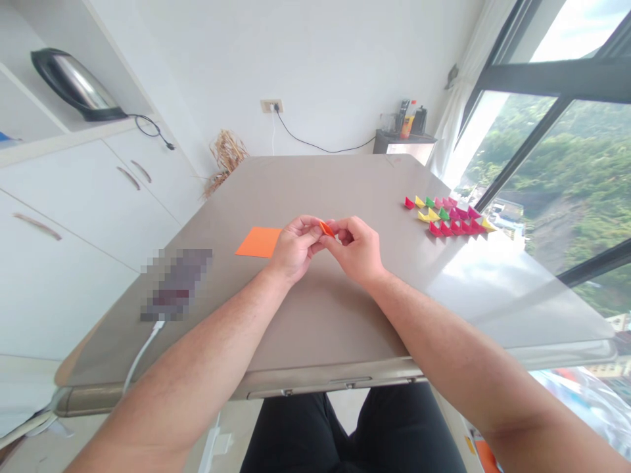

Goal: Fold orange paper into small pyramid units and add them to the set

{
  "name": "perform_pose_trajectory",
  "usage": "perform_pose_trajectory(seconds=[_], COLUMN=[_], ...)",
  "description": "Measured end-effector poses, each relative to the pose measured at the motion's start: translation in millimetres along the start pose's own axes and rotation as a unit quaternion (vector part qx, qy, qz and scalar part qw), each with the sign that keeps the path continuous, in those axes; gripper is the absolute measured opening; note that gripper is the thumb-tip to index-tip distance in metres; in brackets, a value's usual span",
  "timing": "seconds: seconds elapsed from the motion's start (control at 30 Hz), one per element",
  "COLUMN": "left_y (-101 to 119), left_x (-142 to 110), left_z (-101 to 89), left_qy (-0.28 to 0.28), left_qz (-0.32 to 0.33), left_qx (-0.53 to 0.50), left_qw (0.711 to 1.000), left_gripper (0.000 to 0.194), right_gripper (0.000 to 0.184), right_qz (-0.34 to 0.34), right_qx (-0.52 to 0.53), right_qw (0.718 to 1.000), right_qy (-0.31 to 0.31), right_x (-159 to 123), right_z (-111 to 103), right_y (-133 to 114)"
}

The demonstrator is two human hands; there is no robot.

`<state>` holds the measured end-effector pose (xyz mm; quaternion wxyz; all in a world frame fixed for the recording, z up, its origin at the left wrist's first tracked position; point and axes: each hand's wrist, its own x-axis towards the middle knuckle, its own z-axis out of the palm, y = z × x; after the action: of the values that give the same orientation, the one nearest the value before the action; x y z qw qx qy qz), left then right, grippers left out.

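A small folded piece of orange paper (326, 228) is held up between both hands over the middle of the table. My left hand (297, 244) pinches its left side, and my right hand (355, 244) grips its right side with thumb and fingers. The fingers hide much of its shape. Flat on the table, partly behind my left hand, lies an orange paper sheet (257, 242). Rows of small folded paper boats (446, 219) in red, yellow, green and pink stand at the right, apart from my hands.
The grey table (325, 177) reaches to the white wall. A blurred dark device (177, 286) with a white cable (140, 355) lies at the left. A kettle (81, 85) stands on the left shelf; a window (557, 151) is at the right.
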<state>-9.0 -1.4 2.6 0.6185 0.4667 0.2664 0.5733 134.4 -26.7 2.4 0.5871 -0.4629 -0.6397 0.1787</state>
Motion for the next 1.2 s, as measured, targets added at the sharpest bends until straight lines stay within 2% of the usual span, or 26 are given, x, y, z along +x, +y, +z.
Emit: perform_pose_trajectory(seconds=[0.27,0.37,0.47,0.6,0.67,0.87,1.07,1.2], left_y=[2,3,4,4,4,6,3,3], left_x=[-2,-4,-4,-2,-3,-4,-1,-2], left_z=[-0.6,0.3,0.2,-1.5,-1.4,1.8,2.2,2.7], left_qy=[-0.023,-0.02,-0.004,0.012,0.016,0.015,0.05,0.058], left_qz=[-0.004,0.022,0.045,0.036,0.029,0.03,0.049,0.051], left_qx=[0.018,0.046,0.08,0.092,0.093,0.08,0.103,0.126], left_qw=[1.0,0.999,0.996,0.995,0.995,0.996,0.992,0.989], left_gripper=[0.02,0.02,0.017,0.018,0.018,0.016,0.019,0.021], right_gripper=[0.005,0.013,0.016,0.019,0.022,0.021,0.019,0.019], right_qz=[-0.027,-0.024,0.017,0.121,0.144,0.145,0.143,0.165], right_qx=[-0.009,-0.009,0.023,0.101,0.135,0.168,0.172,0.152], right_qw=[1.0,1.0,1.0,0.986,0.978,0.972,0.97,0.971], right_qy=[0.012,0.01,-0.007,-0.058,-0.07,-0.078,-0.099,-0.084], right_x=[0,1,2,5,6,6,6,7], right_z=[2,1,-1,-5,-6,-7,-10,-10], right_y=[1,-1,-2,-3,-3,-3,-6,-7])
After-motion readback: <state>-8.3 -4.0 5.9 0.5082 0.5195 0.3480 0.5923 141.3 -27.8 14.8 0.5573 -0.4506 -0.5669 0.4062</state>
